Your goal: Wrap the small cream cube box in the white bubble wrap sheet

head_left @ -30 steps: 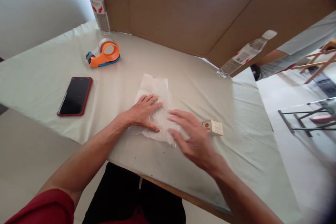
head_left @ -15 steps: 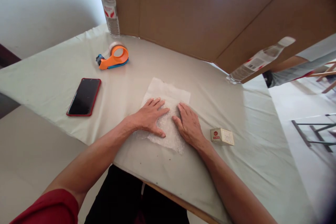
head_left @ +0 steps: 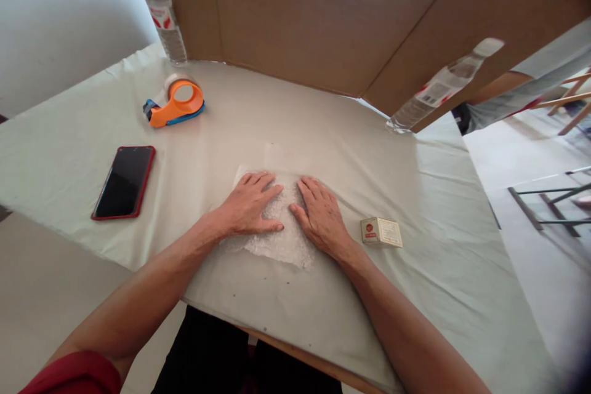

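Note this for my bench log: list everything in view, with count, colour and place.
table: 1, pale green cloth, centre
bubble wrap: 1 piece, translucent white, table's near middle
small box: 1, cream with red mark, right of wrap
phone: 1, black, red case, table's left
tape dispenser: 1, orange and blue, beyond phone
cardboard panel: 1, brown, table's back
left bottle: 1, clear, white cap, back left
right bottle: 1, clear, white cap, back right
dark frame: 1, dark grey, floor, right
co-worker's clothing: partly visible, grey, far right
sleeve: 1, red, bottom left
trousers: black, bottom centre
hands: 2, bare, on wrap
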Tool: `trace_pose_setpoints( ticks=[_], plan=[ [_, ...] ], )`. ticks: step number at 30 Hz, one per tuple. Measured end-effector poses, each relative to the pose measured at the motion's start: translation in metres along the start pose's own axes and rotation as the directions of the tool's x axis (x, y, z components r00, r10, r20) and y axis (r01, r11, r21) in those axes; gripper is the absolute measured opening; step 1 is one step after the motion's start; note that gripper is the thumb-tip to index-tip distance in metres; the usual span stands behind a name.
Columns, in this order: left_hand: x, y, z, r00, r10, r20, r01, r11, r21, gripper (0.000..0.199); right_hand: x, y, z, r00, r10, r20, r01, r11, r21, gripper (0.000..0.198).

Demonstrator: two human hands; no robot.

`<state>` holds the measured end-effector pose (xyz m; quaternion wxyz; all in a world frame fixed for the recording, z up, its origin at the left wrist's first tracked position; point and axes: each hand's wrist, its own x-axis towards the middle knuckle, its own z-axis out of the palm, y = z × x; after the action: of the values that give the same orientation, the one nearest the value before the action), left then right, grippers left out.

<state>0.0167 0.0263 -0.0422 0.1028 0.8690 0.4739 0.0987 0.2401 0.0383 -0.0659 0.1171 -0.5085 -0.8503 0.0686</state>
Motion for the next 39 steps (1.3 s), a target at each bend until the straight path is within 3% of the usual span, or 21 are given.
trace_pose_setpoints(
  ticks=[16, 25, 32, 39],
  plan=[
    [-0.001, -0.003, 0.001, 0.995, -0.039, 0.092, 0.042, 0.999, -0.028, 0.096, -0.001, 0.011, -0.002, 0.997, -0.072, -0.034, 0.075, 0.994, 0.086, 0.059],
    [-0.002, 0.001, -0.002, 0.994, -0.045, 0.097, 0.047, 0.999, -0.014, 0.100, 0.000, 0.020, 0.000, 0.997, -0.043, -0.060, 0.049, 0.994, 0.094, 0.066],
    [0.002, 0.005, -0.005, 0.994, -0.113, -0.001, 0.113, 0.994, 0.008, 0.058, 0.001, 0.023, 0.000, 0.997, -0.047, -0.063, 0.053, 0.995, 0.087, 0.056],
    [0.000, -0.001, -0.002, 0.993, -0.113, 0.043, 0.112, 0.994, 0.008, 0.076, 0.001, 0.022, 0.000, 0.995, -0.064, -0.075, 0.070, 0.994, 0.081, 0.056]
  ],
)
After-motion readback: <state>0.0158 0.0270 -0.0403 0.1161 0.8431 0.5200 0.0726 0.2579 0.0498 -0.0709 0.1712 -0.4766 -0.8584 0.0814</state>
